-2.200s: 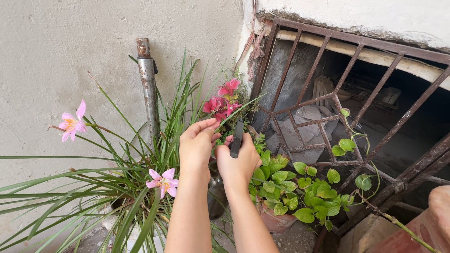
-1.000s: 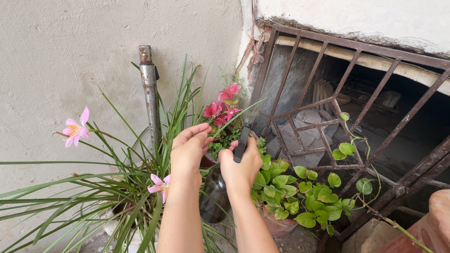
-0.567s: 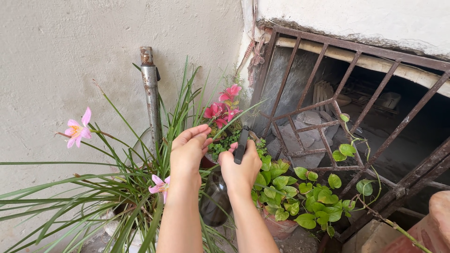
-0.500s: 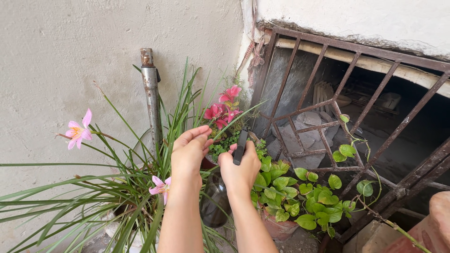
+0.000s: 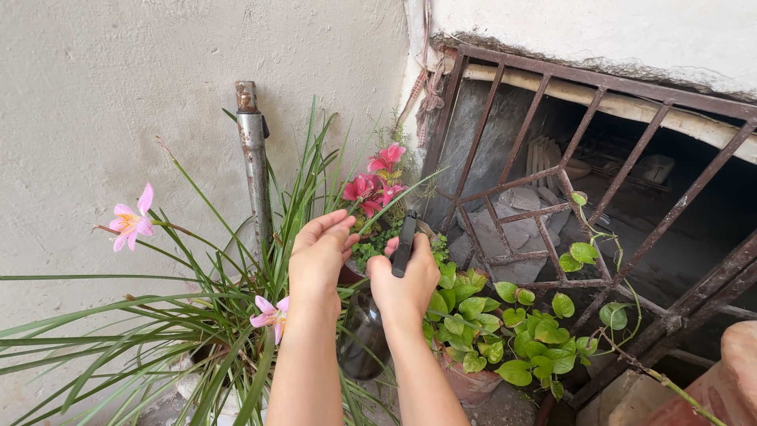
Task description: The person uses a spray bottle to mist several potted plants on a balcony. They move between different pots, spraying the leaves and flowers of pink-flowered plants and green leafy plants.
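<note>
In the head view, 2 bare forearms rise from the bottom edge to the centre of the frame. The left hand [image 5: 318, 254] sits just left of centre with its back to the camera; its fingers [image 5: 335, 227] lie close together and curl gently forward at the tips, half-open, reaching into the small green foliage of the red-flowered plant [image 5: 374, 186], which stands just above centre. Whether the fingertips actually pinch a stem or leaf I cannot tell, since the hand hides them. The right hand [image 5: 405, 278], just right of centre, is closed in a fist around a dark slim tool handle [image 5: 404, 243] that sticks up out of the grip, thumb pressed alongside it; the tool's tip points up into the same foliage. Below the hands a dark glossy pot [image 5: 363, 339] shows between the wrists. To the right, a round-leaved green vine [image 5: 512, 323] spills from a terracotta pot [image 5: 469, 383] against a rusty metal grille [image 5: 552, 170]. At left, long grassy leaves [image 5: 158, 331] carry 2 pink flowers [image 5: 130, 223], and a grey metal pipe [image 5: 255, 162] stands upright against the plaster wall [image 5: 118, 95].
</note>
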